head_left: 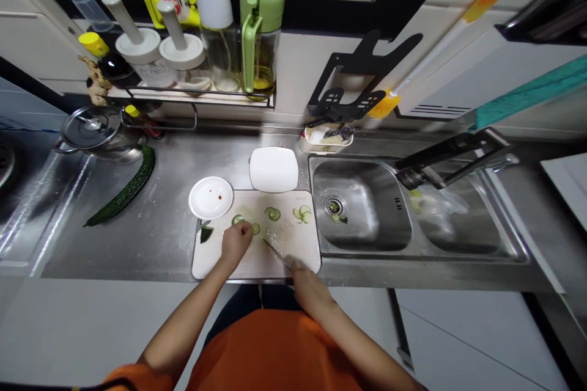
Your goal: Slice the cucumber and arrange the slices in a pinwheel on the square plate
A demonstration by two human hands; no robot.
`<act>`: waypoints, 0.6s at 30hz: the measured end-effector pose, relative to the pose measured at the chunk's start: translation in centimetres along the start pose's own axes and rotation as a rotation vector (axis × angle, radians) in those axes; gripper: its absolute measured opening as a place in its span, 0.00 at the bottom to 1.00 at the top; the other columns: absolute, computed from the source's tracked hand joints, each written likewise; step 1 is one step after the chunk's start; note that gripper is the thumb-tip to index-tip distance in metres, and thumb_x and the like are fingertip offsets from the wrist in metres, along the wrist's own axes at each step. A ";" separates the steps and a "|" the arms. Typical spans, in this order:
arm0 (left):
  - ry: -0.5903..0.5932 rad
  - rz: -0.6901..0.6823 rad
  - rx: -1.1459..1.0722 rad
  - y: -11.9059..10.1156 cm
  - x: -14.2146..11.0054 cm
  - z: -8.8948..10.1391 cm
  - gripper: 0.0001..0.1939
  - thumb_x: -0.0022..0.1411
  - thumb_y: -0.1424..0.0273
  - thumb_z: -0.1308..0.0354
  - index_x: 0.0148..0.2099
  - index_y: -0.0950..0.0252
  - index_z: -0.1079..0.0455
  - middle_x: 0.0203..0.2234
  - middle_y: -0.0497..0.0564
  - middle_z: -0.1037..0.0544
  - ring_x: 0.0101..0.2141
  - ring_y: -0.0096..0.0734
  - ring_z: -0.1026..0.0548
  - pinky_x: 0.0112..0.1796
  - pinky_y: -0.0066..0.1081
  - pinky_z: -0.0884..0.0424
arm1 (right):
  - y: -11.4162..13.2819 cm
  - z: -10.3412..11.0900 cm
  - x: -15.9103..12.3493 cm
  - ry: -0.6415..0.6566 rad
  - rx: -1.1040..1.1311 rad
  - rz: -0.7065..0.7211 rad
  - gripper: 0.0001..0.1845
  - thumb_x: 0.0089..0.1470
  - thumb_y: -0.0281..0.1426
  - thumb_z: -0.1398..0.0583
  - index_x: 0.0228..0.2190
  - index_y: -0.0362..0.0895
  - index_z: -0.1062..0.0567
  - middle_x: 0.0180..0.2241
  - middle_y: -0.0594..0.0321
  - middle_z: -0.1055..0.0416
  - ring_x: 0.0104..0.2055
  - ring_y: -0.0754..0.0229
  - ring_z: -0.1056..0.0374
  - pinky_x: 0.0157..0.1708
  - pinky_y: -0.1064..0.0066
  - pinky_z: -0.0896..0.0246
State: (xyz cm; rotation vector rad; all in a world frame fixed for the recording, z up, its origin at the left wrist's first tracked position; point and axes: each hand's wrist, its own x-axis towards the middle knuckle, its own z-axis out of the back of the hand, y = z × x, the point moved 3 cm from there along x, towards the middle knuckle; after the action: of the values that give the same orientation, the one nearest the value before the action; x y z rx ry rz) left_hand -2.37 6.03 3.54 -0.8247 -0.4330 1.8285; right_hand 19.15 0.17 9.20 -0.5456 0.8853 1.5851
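Note:
My right hand [308, 283] is closed round the handle of a knife [276, 252], its blade angled up and left over the white cutting board [220, 266]. With fingers curled together, my left hand [237, 241] is over the board's left half; what it pinches, if anything, is hidden. A cucumber slice [255, 229] lies just right of its fingertips, and a green cucumber piece [238, 219] shows just beyond them. Farther right are a small overlapping group of slices [273, 214] and a fanned group of slices [302, 214]. A dark green peel piece [206, 233] rests at the left.
A white plate [211, 197] with red bits overlaps the board's corner; a white rectangular dish [274, 169] stands behind. A whole cucumber [123, 192] and a lidded pot [98, 131] are left. The sink [362, 220] holds green scraps; bottles and jars fill the rack [192, 96].

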 end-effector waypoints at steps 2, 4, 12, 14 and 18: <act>-0.042 -0.004 -0.013 0.2 0.0 0.8 0.09 0.58 0.65 0.46 0.30 0.62 0.27 0.23 0.45 0.24 0.26 0.26 0.29 0.30 0.24 0.41 | -0.1 -0.1 0.1 0.003 0.000 -0.004 0.31 0.49 0.12 0.56 0.54 0.36 0.36 0.42 0.47 0.26 0.47 0.52 0.29 0.39 0.67 0.35; -0.088 0.001 -0.020 0.6 0.2 1.6 0.10 0.58 0.64 0.46 0.30 0.62 0.27 0.22 0.45 0.25 0.25 0.26 0.30 0.30 0.24 0.40 | -0.2 -0.1 0.1 0.016 0.002 -0.015 0.31 0.49 0.12 0.56 0.53 0.36 0.35 0.42 0.46 0.26 0.46 0.51 0.29 0.39 0.66 0.35; -0.206 0.033 0.040 2.6 1.0 3.0 0.10 0.58 0.66 0.48 0.34 0.62 0.26 0.25 0.47 0.24 0.27 0.30 0.28 0.32 0.28 0.38 | -0.3 -0.3 0.2 -0.005 -0.002 -0.003 0.32 0.49 0.13 0.56 0.56 0.36 0.38 0.48 0.46 0.29 0.49 0.52 0.31 0.41 0.66 0.35; -0.227 -0.004 0.088 2.8 1.1 3.0 0.11 0.59 0.66 0.48 0.38 0.62 0.26 0.28 0.49 0.23 0.30 0.33 0.27 0.35 0.29 0.36 | -0.5 -0.4 0.3 -0.018 0.003 0.007 0.31 0.50 0.13 0.55 0.55 0.37 0.37 0.49 0.47 0.30 0.50 0.53 0.32 0.41 0.68 0.35; -0.249 -0.131 0.135 2.1 1.5 2.6 0.14 0.60 0.67 0.49 0.46 0.62 0.27 0.38 0.53 0.24 0.39 0.37 0.27 0.42 0.33 0.33 | -0.6 -0.5 0.4 -0.049 0.011 0.033 0.31 0.48 0.12 0.55 0.53 0.38 0.36 0.47 0.49 0.29 0.49 0.55 0.31 0.42 0.70 0.36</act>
State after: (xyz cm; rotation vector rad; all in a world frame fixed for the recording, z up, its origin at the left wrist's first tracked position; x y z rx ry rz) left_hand -5.95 6.77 3.59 -0.4674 -0.5034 1.8225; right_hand 19.58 0.00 8.47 -0.4844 0.8696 1.6163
